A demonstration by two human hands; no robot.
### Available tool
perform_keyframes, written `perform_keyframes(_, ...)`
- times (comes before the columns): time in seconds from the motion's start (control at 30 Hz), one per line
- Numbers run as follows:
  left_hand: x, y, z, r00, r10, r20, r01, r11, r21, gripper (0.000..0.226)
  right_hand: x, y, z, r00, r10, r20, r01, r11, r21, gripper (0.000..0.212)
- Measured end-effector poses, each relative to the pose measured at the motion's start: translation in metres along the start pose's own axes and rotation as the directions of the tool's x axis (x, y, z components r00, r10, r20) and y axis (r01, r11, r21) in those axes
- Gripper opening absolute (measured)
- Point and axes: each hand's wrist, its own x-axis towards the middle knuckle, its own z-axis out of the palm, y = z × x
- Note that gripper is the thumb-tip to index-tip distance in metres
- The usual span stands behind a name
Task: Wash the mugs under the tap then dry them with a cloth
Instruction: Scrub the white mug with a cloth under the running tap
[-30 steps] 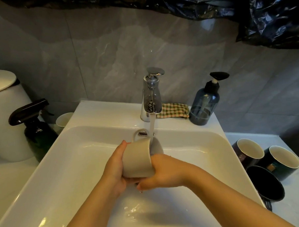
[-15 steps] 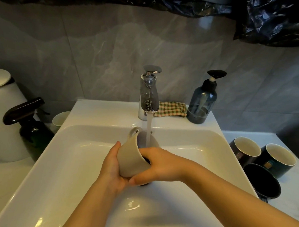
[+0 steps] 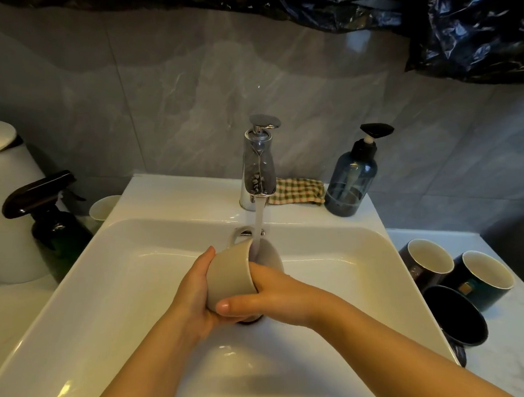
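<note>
Over the middle of the white sink point(image 3: 131, 264), seen from the head camera, a beige mug point(image 3: 231, 277) is held tipped on its side, mouth turned away toward the back wall and handle sticking out on the far upper side. Water point(image 3: 259, 222) runs from the chrome tap point(image 3: 259, 165) straight into the mug's mouth.

From the left, the left hand point(image 3: 193, 294) cups the mug, thumb laid along its side and palm wrapped under the base, gripping it. From the right, the right hand point(image 3: 271, 291) grips the same mug: its thumb presses along the lower outside wall and its fingers curl over the rim, their tips hidden inside.

On the ledge behind the basin a checked cloth point(image 3: 296, 191) lies folded just beside the tap, with a blue pump bottle point(image 3: 351, 179) next to it. Three dark mugs point(image 3: 458, 315) with pale insides stand together on the counter to the right of the sink. To the left are a dark spray bottle point(image 3: 51, 225), a small white cup point(image 3: 103, 206) and a large white container point(image 3: 6, 209)
</note>
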Motion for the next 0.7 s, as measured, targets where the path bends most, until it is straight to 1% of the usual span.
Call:
perform_keyframes(0.07,0.0,0.0,-0.001,1.0,0.009,-0.01,-0.009,1.0,0.014,0.046,0.001,0.003,0.003,0.999,-0.014,-0.036,0.011,0.995,-0.1,0.046)
perform_keyframes(0.1,0.0,0.0,-0.001,1.0,0.025,-0.015,-0.024,0.999,0.025,0.044,0.0,0.006,0.002,0.998,0.001,-0.059,-0.011,0.987,-0.162,0.05)
perform_keyframes(0.17,-0.001,0.0,-0.001,0.998,0.051,-0.026,-0.05,0.998,0.037,0.039,0.0,0.009,-0.002,0.993,0.061,-0.102,-0.085,0.967,-0.242,0.057)
perform_keyframes(0.2,-0.002,0.0,0.0,0.997,0.065,-0.032,-0.064,0.997,0.036,0.035,0.0,0.011,-0.003,0.987,0.103,-0.121,-0.129,0.965,-0.227,0.06)
perform_keyframes(0.23,-0.002,-0.001,0.001,0.996,0.087,-0.033,-0.086,0.996,0.034,0.033,-0.001,0.01,-0.003,0.98,0.138,-0.146,-0.161,0.974,-0.158,0.06)
perform_keyframes(0.27,-0.003,-0.001,0.003,0.992,0.118,-0.035,-0.117,0.993,0.035,0.032,-0.001,0.007,-0.003,0.971,0.165,-0.173,-0.173,0.984,-0.032,0.053)
perform_keyframes(0.3,-0.004,-0.001,0.005,0.987,0.158,-0.033,-0.157,0.986,0.05,0.032,-0.001,0.003,-0.003,0.96,0.2,-0.196,-0.173,0.974,0.144,0.043)
perform_keyframes(0.33,-0.004,-0.002,0.007,0.976,0.217,-0.026,-0.214,0.973,0.084,0.029,0.0,0.001,-0.004,0.943,0.264,-0.204,-0.177,0.914,0.365,0.038)
perform_keyframes(0.37,-0.003,-0.004,0.009,0.956,0.292,-0.016,-0.287,0.948,0.139,0.025,0.001,0.0,-0.006,0.923,0.338,-0.181,-0.178,0.796,0.578,0.041)
perform_keyframes(0.4,-0.003,-0.005,0.01,0.93,0.368,-0.003,-0.359,0.91,0.208,0.018,0.002,0.001,-0.009,0.909,0.392,-0.143,-0.168,0.658,0.734,0.049)
perform_keyframes(0.43,-0.001,-0.007,0.009,0.901,0.433,0.013,-0.42,0.865,0.274,0.013,0.004,0.003,-0.011,0.895,0.433,-0.111,-0.157,0.538,0.828,0.057)
perform_keyframes(0.47,0.001,-0.009,0.008,0.876,0.481,0.039,-0.466,0.823,0.324,0.011,0.005,0.004,-0.013,0.878,0.467,-0.105,-0.139,0.458,0.878,0.06)
perform_keyframes(0.5,0.002,-0.01,0.008,0.858,0.51,0.058,-0.496,0.795,0.35,0.007,0.005,0.005,-0.013,0.857,0.5,-0.126,-0.12,0.43,0.895,0.057)
perform_keyframes(0.53,0.003,-0.011,0.007,0.849,0.525,0.062,-0.51,0.783,0.355,0.004,0.005,0.005,-0.011,0.838,0.52,-0.168,-0.101,0.45,0.887,0.048)
perform_keyframes(0.6,0.005,-0.009,0.006,0.85,0.527,0.018,-0.504,0.801,0.324,0.005,0.003,0.002,-0.007,0.805,0.518,-0.287,-0.042,0.533,0.845,0.031)
perform_keyframes(0.67,0.008,-0.004,0.005,0.865,0.499,-0.06,-0.466,0.841,0.274,0.011,0.001,0.005,-0.005,0.793,0.481,-0.375,0.032,0.581,0.813,0.026)
perform_keyframes(0.7,0.008,-0.002,0.004,0.873,0.479,-0.091,-0.447,0.86,0.247,0.012,0.0,0.006,-0.004,0.794,0.469,-0.387,0.058,0.575,0.816,0.028)
